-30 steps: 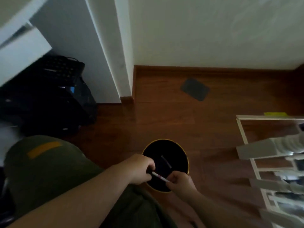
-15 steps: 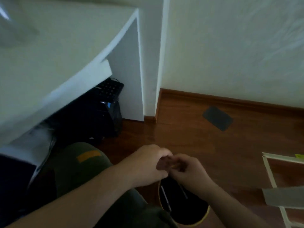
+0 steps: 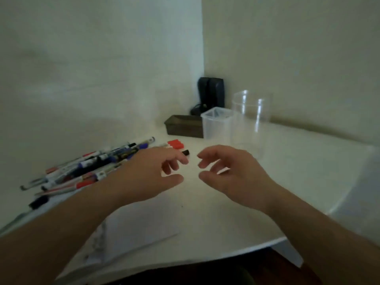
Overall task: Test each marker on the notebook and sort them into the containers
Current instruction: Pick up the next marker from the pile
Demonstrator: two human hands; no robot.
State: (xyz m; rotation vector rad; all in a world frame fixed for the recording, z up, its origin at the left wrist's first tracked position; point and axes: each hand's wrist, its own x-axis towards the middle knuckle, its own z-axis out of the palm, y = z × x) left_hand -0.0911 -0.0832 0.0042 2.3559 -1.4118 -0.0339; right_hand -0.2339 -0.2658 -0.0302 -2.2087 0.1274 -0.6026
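Lying in a loose pile at the left of the desk (image 3: 308, 171), the markers (image 3: 92, 167) sit far of the notebook (image 3: 144, 227). Both hands, left (image 3: 148, 175) and right (image 3: 234, 175), hover empty with relaxed fingers. Two clear containers (image 3: 218, 124) stand far right.

White desk (image 3: 298, 165), clear containers (image 3: 249, 120)

Markers (image 3: 86, 167) partly behind left hand (image 3: 148, 175)

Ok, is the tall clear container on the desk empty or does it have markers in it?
Empty. The tall clear container stands upright, and the wall and desk show through it, with no marker inside.
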